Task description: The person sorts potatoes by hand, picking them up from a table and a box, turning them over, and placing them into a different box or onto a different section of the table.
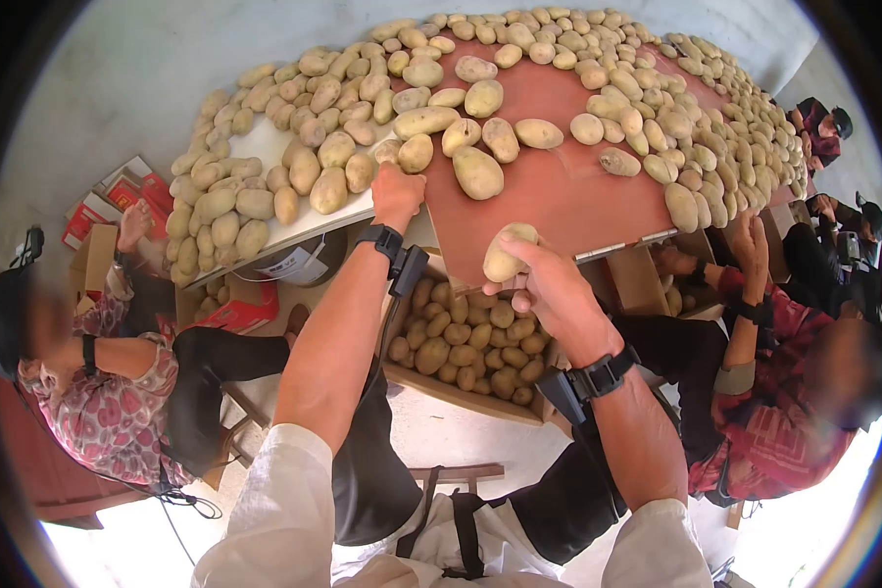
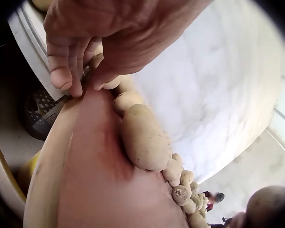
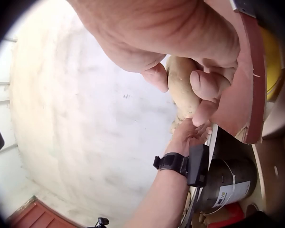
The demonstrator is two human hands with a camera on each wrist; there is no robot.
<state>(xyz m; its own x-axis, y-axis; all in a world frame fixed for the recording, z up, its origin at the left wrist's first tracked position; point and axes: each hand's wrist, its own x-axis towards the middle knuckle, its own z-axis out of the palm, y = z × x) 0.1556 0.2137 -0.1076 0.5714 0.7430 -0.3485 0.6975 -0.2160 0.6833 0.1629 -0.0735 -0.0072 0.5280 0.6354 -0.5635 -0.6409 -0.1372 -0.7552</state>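
Note:
My right hand (image 1: 557, 294) holds a tan potato (image 1: 507, 252) just off the front edge of the reddish-brown board (image 1: 583, 211). In the right wrist view, the thumb lies on one side of that potato (image 3: 181, 88) and the fingers on the other. My left hand (image 1: 399, 194) is at the seam between the white board and the brown one, close against the near potatoes. Its fingers (image 2: 61, 78) point down, loosely bent, with the thumb near them and no potato at the tips. A large potato (image 2: 143, 137) lies on the brown board beyond it.
Many potatoes (image 1: 696, 127) are heaped along the back and right of the table. A cardboard box of potatoes (image 1: 465, 343) stands below its front edge. A dark bucket (image 3: 230, 183) sits under the white board (image 1: 309, 223). People sit on both sides.

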